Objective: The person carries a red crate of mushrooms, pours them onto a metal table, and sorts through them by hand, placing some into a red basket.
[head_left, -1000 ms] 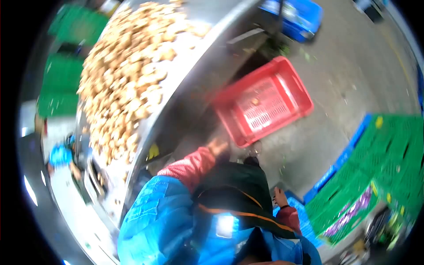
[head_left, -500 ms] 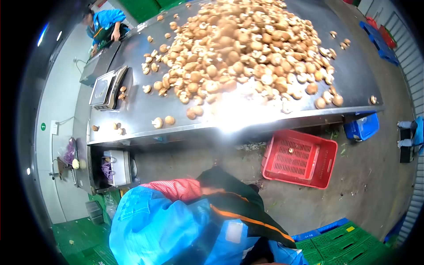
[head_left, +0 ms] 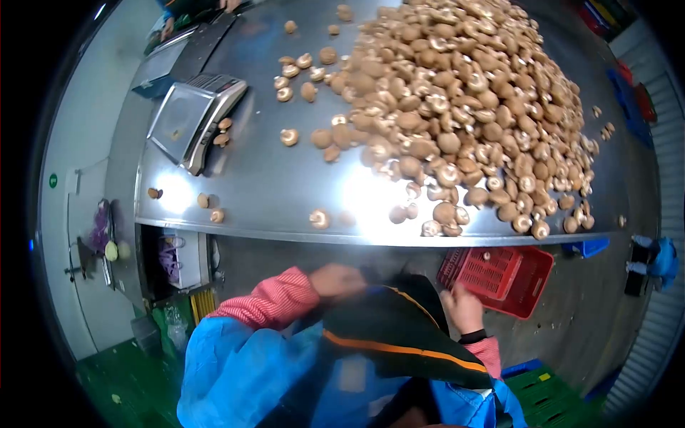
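My left hand (head_left: 335,280) is at the front of the dark apron (head_left: 378,324), below the metal table's front edge; its fingers are blurred. To the right, my right hand (head_left: 464,308), with a black band at the wrist, is beside the apron, near the red crate (head_left: 534,285). Its fingers are partly hidden, and what it holds, if anything, does not show. Beyond both hands, a large heap of brown mushrooms (head_left: 457,107) covers much of the metal table (head_left: 271,185). Loose mushrooms lie left of the heap and along the front edge, one of them (head_left: 319,219) nearest my left hand.
A weighing scale (head_left: 193,121) stands on the table's left part. Under the table is a white box (head_left: 187,262). A blue basket (head_left: 589,247) is beyond the red crate. Green crates (head_left: 549,392) are low at the right. Parts of other people show at the top left and right.
The view has moved closer to the table, and the red crate sits partly under its edge. My left hand has come into clear view on the apron, and my right hand has appeared beside it.
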The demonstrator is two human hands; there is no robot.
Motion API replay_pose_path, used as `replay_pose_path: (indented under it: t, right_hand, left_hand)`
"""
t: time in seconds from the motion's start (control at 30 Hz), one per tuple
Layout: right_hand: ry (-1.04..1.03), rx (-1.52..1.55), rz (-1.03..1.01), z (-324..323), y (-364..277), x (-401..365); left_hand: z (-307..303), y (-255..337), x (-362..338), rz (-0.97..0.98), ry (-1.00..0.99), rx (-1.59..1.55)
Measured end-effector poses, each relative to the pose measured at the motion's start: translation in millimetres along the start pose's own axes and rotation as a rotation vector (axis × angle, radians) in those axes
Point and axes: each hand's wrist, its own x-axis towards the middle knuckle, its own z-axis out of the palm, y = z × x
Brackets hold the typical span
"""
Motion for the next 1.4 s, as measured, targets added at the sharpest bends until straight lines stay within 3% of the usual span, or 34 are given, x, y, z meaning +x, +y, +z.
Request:
replay_pose_path:
  t: [0.03, 0.07, 0.13, 0.2, 0.33, 0.37, 0.57, 0.67, 0.73, 0.93, 1.03, 1.13, 1.17, 1.27, 1.3, 1.4]
  right_hand:
    - [0.189, 0.186, -0.116, -22, -10, 9]
    - [0.287, 0.239, -0.165, -43, -21, 22]
    - [0.284, 0.162, -0.162, -73, -36, 44]
    - [0.438, 0.132, -0.337, -85, -51, 71]
    - [0.433, 0.096, -0.482, -92, -74, 106]
    - [0.405, 0.21, -0.523, -95, -93, 117]
    - [0.461, 0.08, -0.885, -101, -209, 172]
    - [0.494, -0.006, -0.906, -96, -250, 194]
    - [0.525, -0.088, -0.857, -83, -293, 219]
    - [0.441, -0.493, -0.611, -26, -336, 267]
    - [0.463, -0.484, -0.571, -18, -325, 279]
    - [0.439, -0.405, -0.506, -16, -318, 283]
    - [0.505, -0.383, -0.562, -13, -319, 282]
    - [0.414, -0.209, -0.531, -5, -308, 286]
    - [0.496, -0.208, -0.572, -1, -300, 293]
    - [0.499, 0.112, -0.456, -2, -312, 285]
  left_hand:
    - [-5, 15, 0, 0.158, 0.147, 0.047]
    - [-13, 32, 1, 0.189, 0.181, 0.002]
    - [-13, 37, 5, 0.248, 0.359, -0.043]
    - [-18, 38, -6, 0.295, 0.578, -0.054]
    - [-15, 12, -31, 0.267, 0.925, 0.137]
    - [-23, 2, -38, 0.229, 0.999, 0.136]
    - [-119, -17, -59, 0.269, 1.311, 0.492]
    - [-175, -21, -65, 0.234, 1.386, 0.659]
    - [-244, -37, -72, 0.246, 1.411, 0.775]
    - [-364, -64, -30, 0.173, 1.239, 1.096]
    - [-398, -92, -16, 0.061, 1.119, 1.059]
    - [-413, -105, -22, 0.12, 1.158, 1.047]
    - [-423, -111, -27, 0.1, 1.166, 1.029]
    - [-449, -131, -42, 0.019, 1.161, 0.982]
    - [-456, -133, -45, 0.015, 1.202, 1.006]
    - [-485, -152, -44, -0.236, 1.244, 1.03]
